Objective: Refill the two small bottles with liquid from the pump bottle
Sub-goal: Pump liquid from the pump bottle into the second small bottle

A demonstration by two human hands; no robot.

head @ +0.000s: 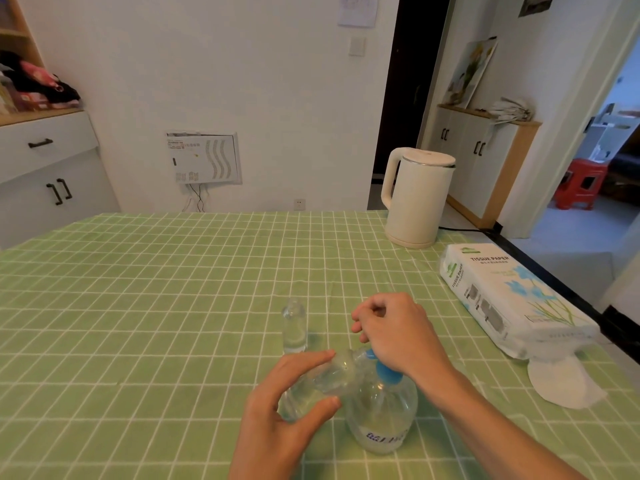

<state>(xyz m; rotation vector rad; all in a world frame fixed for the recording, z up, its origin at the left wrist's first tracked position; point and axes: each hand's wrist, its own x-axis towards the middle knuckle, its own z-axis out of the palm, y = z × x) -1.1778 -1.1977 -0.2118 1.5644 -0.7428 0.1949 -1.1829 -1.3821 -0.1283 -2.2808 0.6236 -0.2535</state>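
Green checked cloth covers the counter [173, 306], which stands against a white wall with a doorway to the right. Near the front edge the pump bottle [381, 414] stands upright, clear, with a blue pump head [387, 373] on top. The left hand [287, 424] grips a small bottle [325, 375], thumb and fingers [322, 356] clamped around its body. This bottle is tilted: its long axis runs from lower left to upper right, and its upper end points at the pump head, touching or just beside it. The right hand [391, 327] rests with its heel on the pump head; its fingers are curled in towards the palm, and I cannot tell whether they pinch anything. A second small bottle [294, 329] stands upright on the cloth just beyond the left hand, apart from it. At the far right a white kettle [415, 199] stands, and nearer lies a tissue pack [512, 299] with a loose tissue [568, 382] at its near end.
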